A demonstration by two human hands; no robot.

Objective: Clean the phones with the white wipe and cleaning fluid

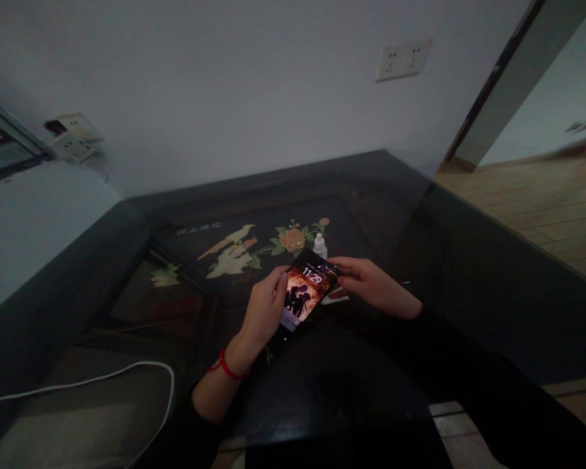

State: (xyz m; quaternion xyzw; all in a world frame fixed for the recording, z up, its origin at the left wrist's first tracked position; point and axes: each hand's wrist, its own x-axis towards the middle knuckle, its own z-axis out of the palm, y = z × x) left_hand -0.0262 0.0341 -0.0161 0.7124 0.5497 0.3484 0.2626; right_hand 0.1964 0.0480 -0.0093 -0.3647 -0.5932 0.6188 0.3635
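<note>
Left hand [261,309] gripping phone [308,286] along left side; right hand [376,286] half-curled, fingertips at its right edge. Phone between both, over dark surface [400,215], nearer front edge.

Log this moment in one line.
left hand: holding smartphone | right hand: at smartphone's opposite edge | screen: lit | small white bottle: upright on dark table, beyond smartphone

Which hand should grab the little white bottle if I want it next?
Probably the right hand: its fingers, at the edge of the phone, are close to the bottle. The left hand is farther away, on the phone's other side, and could hold the phone meanwhile.
</note>
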